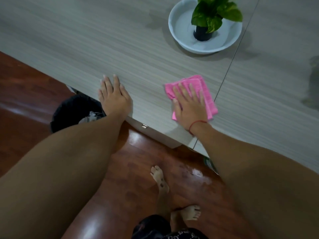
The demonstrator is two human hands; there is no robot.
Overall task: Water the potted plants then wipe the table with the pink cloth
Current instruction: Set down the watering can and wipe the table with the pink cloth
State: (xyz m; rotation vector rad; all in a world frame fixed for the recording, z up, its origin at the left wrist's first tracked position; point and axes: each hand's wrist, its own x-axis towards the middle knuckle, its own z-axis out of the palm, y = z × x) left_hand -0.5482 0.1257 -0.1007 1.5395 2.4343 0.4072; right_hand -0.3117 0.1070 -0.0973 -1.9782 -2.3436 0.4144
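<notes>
A folded pink cloth (206, 94) lies on the grey wood-grain table (120, 49) near its front edge. My right hand (189, 105) presses flat on the cloth with straight fingers. My left hand (113, 95) rests flat on the table edge, fingers straight, holding nothing. Farther back on the table, a green-leaved plant (215, 12) in a small black pot (202, 33) stands inside a white bowl (179, 37).
A black bin (72, 111) with crumpled waste stands on the red-brown floor (25, 94) under the table's left edge. A seam (231, 64) runs across the tabletop right of the cloth. Wet-looking patches (312, 80) show at the far right. My bare feet stand below.
</notes>
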